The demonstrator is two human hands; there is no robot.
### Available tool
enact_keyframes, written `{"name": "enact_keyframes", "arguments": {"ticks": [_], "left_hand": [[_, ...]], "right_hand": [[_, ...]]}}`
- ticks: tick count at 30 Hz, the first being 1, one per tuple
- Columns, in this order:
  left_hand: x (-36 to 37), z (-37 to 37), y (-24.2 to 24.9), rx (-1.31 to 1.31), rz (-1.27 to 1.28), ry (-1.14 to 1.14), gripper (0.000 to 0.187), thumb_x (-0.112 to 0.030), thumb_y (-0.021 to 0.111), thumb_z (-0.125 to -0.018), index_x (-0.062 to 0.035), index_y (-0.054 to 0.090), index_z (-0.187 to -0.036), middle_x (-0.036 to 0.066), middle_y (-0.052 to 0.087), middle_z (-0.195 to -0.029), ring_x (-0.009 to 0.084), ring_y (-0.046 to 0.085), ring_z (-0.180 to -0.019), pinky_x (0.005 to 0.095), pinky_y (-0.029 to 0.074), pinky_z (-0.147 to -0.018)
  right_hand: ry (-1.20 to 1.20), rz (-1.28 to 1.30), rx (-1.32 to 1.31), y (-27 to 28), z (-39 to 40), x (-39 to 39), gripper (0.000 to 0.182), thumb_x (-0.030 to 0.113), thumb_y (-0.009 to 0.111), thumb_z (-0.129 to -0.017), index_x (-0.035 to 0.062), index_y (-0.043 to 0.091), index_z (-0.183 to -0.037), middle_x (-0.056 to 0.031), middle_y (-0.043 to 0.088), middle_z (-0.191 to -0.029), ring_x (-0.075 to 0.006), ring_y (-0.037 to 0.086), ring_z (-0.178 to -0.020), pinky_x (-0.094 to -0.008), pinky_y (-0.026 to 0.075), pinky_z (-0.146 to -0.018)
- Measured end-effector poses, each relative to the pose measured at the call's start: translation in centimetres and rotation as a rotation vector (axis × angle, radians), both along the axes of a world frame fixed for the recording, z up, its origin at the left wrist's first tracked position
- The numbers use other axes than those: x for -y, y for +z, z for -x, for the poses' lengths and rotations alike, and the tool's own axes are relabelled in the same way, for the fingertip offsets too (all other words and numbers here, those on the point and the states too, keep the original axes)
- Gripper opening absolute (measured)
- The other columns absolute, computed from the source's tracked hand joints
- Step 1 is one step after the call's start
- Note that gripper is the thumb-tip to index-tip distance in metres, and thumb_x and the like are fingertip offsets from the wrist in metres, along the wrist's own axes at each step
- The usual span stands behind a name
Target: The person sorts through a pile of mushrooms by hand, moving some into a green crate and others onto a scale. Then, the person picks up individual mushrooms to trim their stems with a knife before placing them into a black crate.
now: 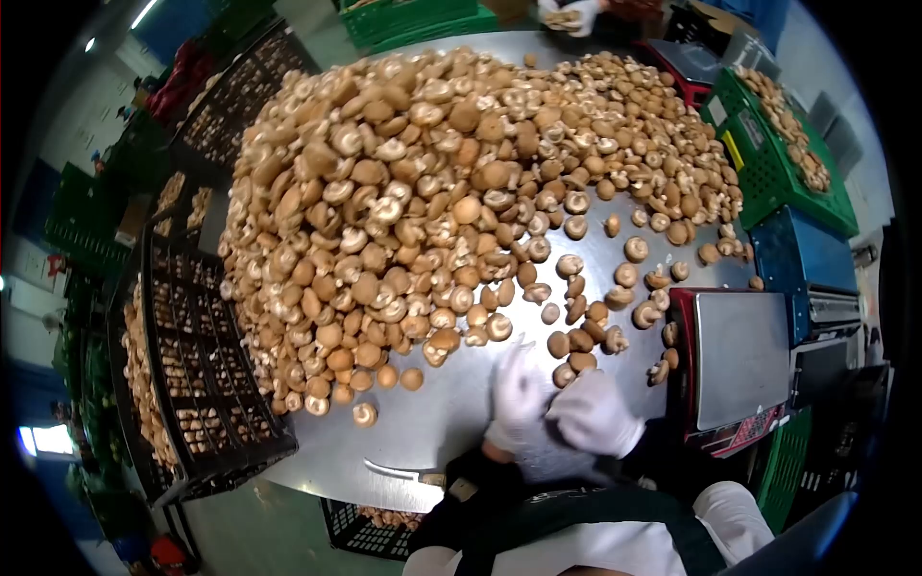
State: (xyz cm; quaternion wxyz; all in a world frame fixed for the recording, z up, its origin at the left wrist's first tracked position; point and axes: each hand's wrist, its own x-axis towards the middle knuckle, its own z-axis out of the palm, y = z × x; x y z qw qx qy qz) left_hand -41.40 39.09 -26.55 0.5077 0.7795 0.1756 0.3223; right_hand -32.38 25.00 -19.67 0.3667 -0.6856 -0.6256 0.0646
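Room: workroom with a grey-green floor (pixel 254 518); crates along the left side, lights at upper left.

Table (pixel 432 408): bright metal, bare along the near edge and around the hands.

Heap (pixel 384 221): brown mushrooms with pale stems, piled over the far and left parts of the table, lower towards the right.

Loose mushrooms (pixel 581 340): scattered on the metal between heap and scale, some caps up, some stems up; a small cluster lies just beyond the right hand.

Left hand (pixel 517 396): white glove, blurred; fingers pointing towards the heap, above the table. Whether they pinch anything, cannot tell.

Right hand (pixel 595 413): white glove, beside the left, fingers curled inward. Contents of the grip, if any, cannot be told; nearest things are the clustered mushrooms.

Knife (pixel 403 472): curved blade, wooden handle; lying at the near edge, left of the hands.

Scale (pixel 740 355): red body, grey plate; right of the hands.

Blue box (pixel 780 269): beyond the scale.

Green crate (pixel 759 187): far right, mushrooms on top.

Black crates (pixel 230 461): left of the table, mushrooms visible inside.

Low crate (pixel 348 533): black, below the near edge, mushrooms within.

Co-worker's hand (pixel 579 19): white glove, across the table, holding mushrooms.
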Motion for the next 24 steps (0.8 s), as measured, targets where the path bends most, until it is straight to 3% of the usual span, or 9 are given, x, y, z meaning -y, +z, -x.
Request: {"name": "enact_keyframes", "arguments": {"ticks": [3, 6, 9, 13, 16, 17, 19, 21, 24], "left_hand": [[-4.8, 1.5, 2.5, -0.144, -0.348, 0.261, 0.024, 0.001, 0.054, -0.082, -0.0014, 0.062, -0.105, 0.014, 0.055, -0.119, 0.0305, 0.049, -0.112, 0.0399, 0.036, -0.1], [-8.4, 2.6, 2.1, -0.51, -0.566, 0.307, 0.037, -0.003, 0.055, -0.077, -0.0081, 0.06, -0.113, 0.015, 0.051, -0.125, 0.0339, 0.043, -0.115, 0.0443, 0.032, -0.102], [-9.7, 3.3, 1.3, -0.62, -0.57, 0.237, 0.038, -0.009, 0.059, -0.078, -0.012, 0.059, -0.116, 0.012, 0.05, -0.128, 0.0339, 0.044, -0.115, 0.0456, 0.034, -0.099], [-10.3, 3.3, 1.3, -0.643, -0.553, 0.206, 0.033, -0.012, 0.066, -0.076, -0.0104, 0.061, -0.109, 0.01, 0.057, -0.119, 0.0334, 0.052, -0.104, 0.0415, 0.042, -0.089], [-9.6, 4.0, 1.4, -0.32, -0.256, 0.334, 0.029, -0.004, 0.067, -0.077, -0.0023, 0.06, -0.105, 0.012, 0.062, -0.108, 0.0267, 0.058, -0.099, 0.0378, 0.046, -0.087], [-9.0, 4.5, 1.0, -0.167, 0.214, 0.279, 0.026, -0.004, 0.064, -0.085, -0.0026, 0.057, -0.11, 0.01, 0.061, -0.109, 0.0196, 0.061, -0.095, 0.0306, 0.049, -0.082], [-8.0, 5.6, 1.3, -0.053, 0.589, 0.248, 0.027, -0.004, 0.053, -0.094, -0.0012, 0.049, -0.12, 0.008, 0.06, -0.105, 0.0143, 0.061, -0.089, 0.0264, 0.052, -0.075], [-7.2, 6.9, 3.0, -0.086, 0.762, 0.238, 0.033, -0.01, 0.048, -0.097, -0.0041, 0.044, -0.13, 0.009, 0.06, -0.107, 0.0166, 0.062, -0.09, 0.0281, 0.052, -0.075], [-6.1, 8.5, 3.6, -0.019, 1.179, 0.015, 0.045, -0.023, 0.039, -0.101, -0.0083, 0.031, -0.143, 0.013, 0.051, -0.12, 0.0247, 0.062, -0.094, 0.033, 0.051, -0.083]], "right_hand": [[0.187, 0.236, 0.18, -4.9, 4.7, 0.6, 0.046, 0.023, 0.058, -0.077, 0.0185, 0.058, -0.123, -0.0036, 0.052, -0.129, -0.0239, 0.044, -0.124, -0.0505, 0.027, -0.109], [0.187, 0.27, 0.429, -6.6, 3.8, -1.5, 0.046, 0.024, 0.059, -0.077, 0.0181, 0.057, -0.123, -0.0031, 0.049, -0.132, -0.0277, 0.042, -0.125, -0.0545, 0.027, -0.108], [-0.207, 0.267, 0.443, -5.6, -0.7, -4.0, 0.034, 0.023, 0.063, -0.076, 0.022, 0.062, -0.111, 0.0014, 0.053, -0.124, -0.0261, 0.045, -0.12, -0.0633, 0.025, -0.104], [-0.291, 0.319, 0.391, -3.1, -9.0, -4.3, 0.03, 0.019, 0.06, -0.072, 0.0175, 0.063, -0.101, -0.0032, 0.054, -0.11, -0.027, 0.051, -0.108, -0.0534, 0.034, -0.098], [-0.595, 0.443, 0.473, -4.1, -15.0, -3.7, 0.031, 0.024, 0.064, -0.071, 0.0201, 0.064, -0.101, -0.0039, 0.055, -0.109, -0.0278, 0.049, -0.111, -0.0505, 0.027, -0.104], [-0.68, 0.361, 0.646, -3.6, -16.1, -3.5, 0.033, 0.028, 0.066, -0.071, 0.0186, 0.064, -0.103, -0.0058, 0.056, -0.11, -0.0292, 0.048, -0.112, -0.0528, 0.025, -0.105], [-0.749, 0.256, 0.567, -2.4, -16.3, -4.3, 0.033, 0.029, 0.067, -0.073, 0.0158, 0.064, -0.104, -0.0086, 0.057, -0.11, -0.0313, 0.049, -0.108, -0.0504, 0.031, -0.101], [-0.63, 0.105, 0.249, -2.1, -15.3, -6.0, 0.033, 0.026, 0.066, -0.075, 0.0135, 0.063, -0.105, -0.0106, 0.057, -0.109, -0.032, 0.051, -0.105, -0.0451, 0.039, -0.093], [-0.445, 0.276, 0.123, -1.6, -11.5, -9.2, 0.028, 0.025, 0.063, -0.08, 0.0088, 0.062, -0.103, -0.0114, 0.059, -0.103, -0.0307, 0.058, -0.089, -0.0412, 0.048, -0.075]]}}
